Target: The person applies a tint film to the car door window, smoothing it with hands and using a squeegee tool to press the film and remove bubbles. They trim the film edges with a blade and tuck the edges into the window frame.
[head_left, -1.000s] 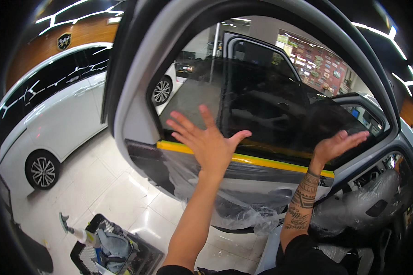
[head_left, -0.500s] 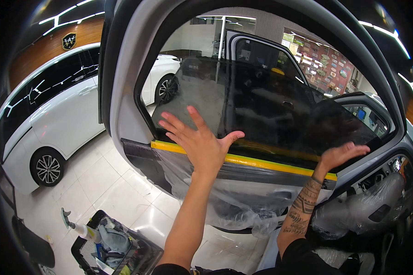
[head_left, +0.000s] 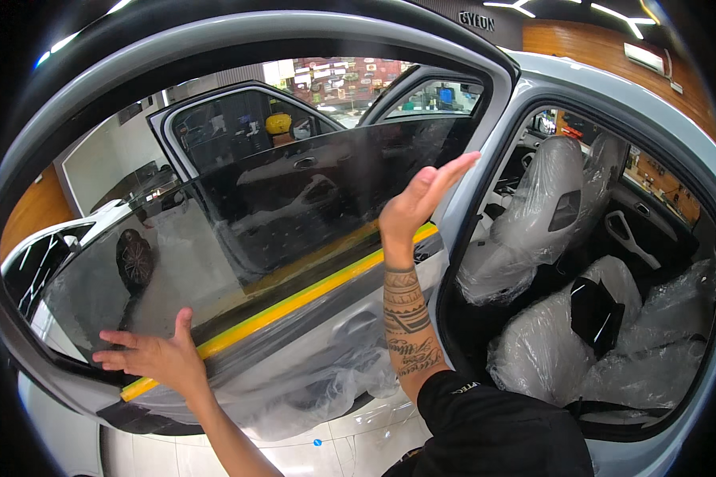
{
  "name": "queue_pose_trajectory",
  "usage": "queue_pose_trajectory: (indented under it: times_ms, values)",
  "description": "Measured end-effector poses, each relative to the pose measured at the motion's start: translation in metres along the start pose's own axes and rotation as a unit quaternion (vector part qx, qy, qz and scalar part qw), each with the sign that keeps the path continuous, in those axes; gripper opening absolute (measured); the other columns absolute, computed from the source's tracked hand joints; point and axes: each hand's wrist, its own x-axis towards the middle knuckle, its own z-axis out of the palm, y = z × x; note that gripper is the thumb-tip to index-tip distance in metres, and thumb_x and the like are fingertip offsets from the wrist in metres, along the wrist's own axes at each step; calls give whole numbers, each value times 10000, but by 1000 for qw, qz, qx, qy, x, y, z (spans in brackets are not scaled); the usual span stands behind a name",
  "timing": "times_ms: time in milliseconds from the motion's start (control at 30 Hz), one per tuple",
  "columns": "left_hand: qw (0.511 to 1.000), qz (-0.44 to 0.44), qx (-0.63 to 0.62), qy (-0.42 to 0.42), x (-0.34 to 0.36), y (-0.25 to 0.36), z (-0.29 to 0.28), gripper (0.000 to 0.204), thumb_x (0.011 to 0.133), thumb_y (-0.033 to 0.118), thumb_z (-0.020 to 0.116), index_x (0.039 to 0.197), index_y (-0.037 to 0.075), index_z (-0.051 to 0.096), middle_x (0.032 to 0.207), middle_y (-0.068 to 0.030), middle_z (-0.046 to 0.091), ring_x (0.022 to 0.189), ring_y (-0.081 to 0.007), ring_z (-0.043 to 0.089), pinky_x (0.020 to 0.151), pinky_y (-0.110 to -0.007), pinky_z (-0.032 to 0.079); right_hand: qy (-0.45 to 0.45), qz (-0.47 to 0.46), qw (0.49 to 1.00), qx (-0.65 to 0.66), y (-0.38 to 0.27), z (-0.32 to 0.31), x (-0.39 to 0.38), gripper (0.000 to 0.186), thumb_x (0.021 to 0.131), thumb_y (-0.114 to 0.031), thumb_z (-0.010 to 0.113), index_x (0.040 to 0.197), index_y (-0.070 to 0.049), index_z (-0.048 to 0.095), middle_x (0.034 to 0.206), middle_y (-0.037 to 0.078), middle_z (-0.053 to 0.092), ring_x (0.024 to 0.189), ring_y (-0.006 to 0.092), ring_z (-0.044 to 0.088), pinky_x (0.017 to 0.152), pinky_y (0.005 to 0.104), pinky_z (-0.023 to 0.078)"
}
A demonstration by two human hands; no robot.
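Note:
Before me stands an open car door with a dark tinted window pane (head_left: pixel 326 183), whose upper edge sits below the top of the door frame (head_left: pixel 239 30). A yellow strip (head_left: pixel 294 302) runs along the window's lower edge. Below it, clear plastic sheeting (head_left: pixel 310 381) hangs wrinkled over the door panel. My left hand (head_left: pixel 163 358), fingers spread and holding nothing, is by the lower left part of the pane and the strip's left end. My right hand (head_left: pixel 418 207), also empty with fingers stretched out, is near the pane's right end. Whether either hand touches the glass, I cannot tell.
To the right, the car's doorway shows a front seat (head_left: pixel 545 203) and a rear seat (head_left: pixel 541 350), both wrapped in clear plastic. Another open car door (head_left: pixel 247 127) is visible beyond the glass. Pale floor tiles (head_left: pixel 358 445) lie below the door.
My view has turned right, bringing the wrapped seats into sight and leaving the tool basket out. Along the window, my hands are farther apart, the left toward the lower left corner; both stay open.

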Motion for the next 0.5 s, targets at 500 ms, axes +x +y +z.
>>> queue_pose_trajectory:
  times_ms: [500]
  values:
    - [1000, 8, -16, 2, 3, 13, 15, 1322, 706, 844, 562, 1555, 39, -55, 1524, -420, -89, 1427, -580, -27, 1153, -595, 114, 21, 26, 999, -12, 91, 1, 19, 667, 1063, -360, 296, 1515, 94, 111, 1607, 254, 87, 1503, 338, 86, 1215, 402, 42]
